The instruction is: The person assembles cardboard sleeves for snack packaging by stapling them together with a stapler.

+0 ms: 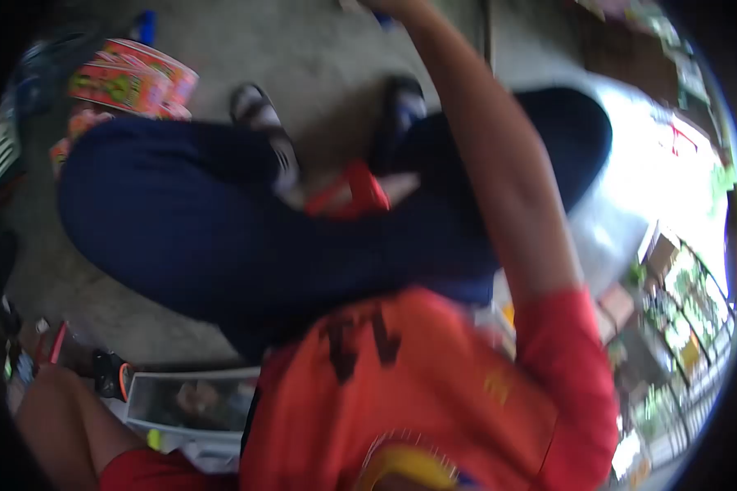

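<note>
Red shirt, navy trousers fill blurred frame. Your right arm stretches up past top edge; hand out of view, grip untellable. Left hand unseen. Red strap lies on lap, near sandals. Steady head before reaching.
</note>
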`<control>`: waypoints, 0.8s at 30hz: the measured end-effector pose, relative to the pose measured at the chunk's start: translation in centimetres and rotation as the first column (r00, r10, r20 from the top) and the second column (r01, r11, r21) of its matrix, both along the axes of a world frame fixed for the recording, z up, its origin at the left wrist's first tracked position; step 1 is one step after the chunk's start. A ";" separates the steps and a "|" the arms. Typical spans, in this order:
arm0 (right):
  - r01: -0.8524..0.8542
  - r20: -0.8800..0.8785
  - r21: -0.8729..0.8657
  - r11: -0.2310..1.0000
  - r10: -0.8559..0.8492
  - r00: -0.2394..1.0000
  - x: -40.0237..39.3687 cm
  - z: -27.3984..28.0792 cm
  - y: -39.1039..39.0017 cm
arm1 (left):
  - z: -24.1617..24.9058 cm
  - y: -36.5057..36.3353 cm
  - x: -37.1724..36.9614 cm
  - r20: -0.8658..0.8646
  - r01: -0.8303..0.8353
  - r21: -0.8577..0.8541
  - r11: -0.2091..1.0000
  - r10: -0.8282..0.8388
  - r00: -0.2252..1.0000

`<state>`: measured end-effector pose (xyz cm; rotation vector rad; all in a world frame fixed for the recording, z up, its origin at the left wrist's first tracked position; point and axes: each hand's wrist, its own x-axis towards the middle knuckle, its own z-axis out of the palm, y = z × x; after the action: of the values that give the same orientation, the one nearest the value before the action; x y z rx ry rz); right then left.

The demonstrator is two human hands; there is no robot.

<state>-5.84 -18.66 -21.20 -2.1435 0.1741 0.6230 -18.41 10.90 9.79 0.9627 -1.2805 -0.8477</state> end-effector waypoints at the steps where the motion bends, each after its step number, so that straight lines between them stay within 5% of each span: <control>1: -0.297 0.615 -0.041 0.954 0.258 0.745 4.2 -11.8 -3.7 | -0.9 -1.4 -0.1 0.000 0.009 0.036 0.999 -0.009 1.000; 2: -0.094 0.192 -0.070 0.993 0.106 0.976 2.5 -8.6 -2.5 | -1.8 -2.6 -0.5 0.007 0.014 0.061 0.998 -0.015 1.000; 3: -0.076 0.380 -0.138 0.988 0.124 0.917 1.9 -8.2 -3.0 | -2.7 -3.5 -0.9 0.028 0.004 0.086 0.996 -0.007 1.000; 5: -0.009 0.331 0.168 0.986 -0.047 0.942 5.1 -10.4 -3.6 | -4.0 -4.7 -0.7 0.044 -0.030 0.115 0.993 0.025 0.999; 7: 0.063 0.143 0.077 0.995 -0.074 0.987 1.8 -11.4 -4.8 | -4.4 -6.0 -0.4 0.003 -0.043 0.086 0.995 0.042 0.999; 9: 0.109 0.033 -0.012 0.994 -0.108 0.994 -0.3 -6.1 -4.0 | -4.2 -8.4 0.9 -0.021 -0.051 0.044 0.998 0.052 0.998; 13: 0.069 0.125 -0.202 0.977 -0.044 0.991 -0.6 -8.1 -4.8 | -1.6 -8.4 2.1 -0.101 -0.048 -0.110 0.993 0.037 0.994; 17: 0.057 0.091 -0.404 0.913 -0.022 0.996 -1.8 -8.7 -3.7 | 4.4 -1.0 4.4 -0.451 -0.225 -0.470 0.854 -0.013 0.892; 19: 0.015 0.065 -0.414 0.910 0.013 0.998 -1.7 -9.0 -4.0 | 3.0 -1.1 6.8 -0.662 -0.584 -0.281 0.761 0.287 0.693; 20: 0.036 0.025 -0.425 0.905 -0.027 0.999 -1.6 -8.1 -3.8 | -0.1 -3.2 9.3 -0.619 -0.742 -0.029 0.670 0.570 0.539; 21: 0.049 -0.026 -0.433 0.900 -0.067 0.997 -1.7 -7.4 -3.4 | -4.2 -7.0 11.0 -0.278 -0.856 0.218 0.469 0.871 0.406; 23: 0.044 -0.070 -0.443 0.895 -0.084 0.994 -1.6 -7.4 -3.1 | -13.7 -6.0 14.9 0.011 -0.655 0.686 0.317 0.896 0.445; 24: 0.040 -0.079 -0.444 0.895 -0.084 0.993 -0.6 -7.5 -2.9 | -18.4 -5.7 16.2 0.085 -0.566 0.789 0.239 0.870 0.486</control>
<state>-6.40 -21.61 -28.72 -2.5329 0.4766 0.7008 -2.18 5.25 -8.56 1.7673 0.0843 -0.6841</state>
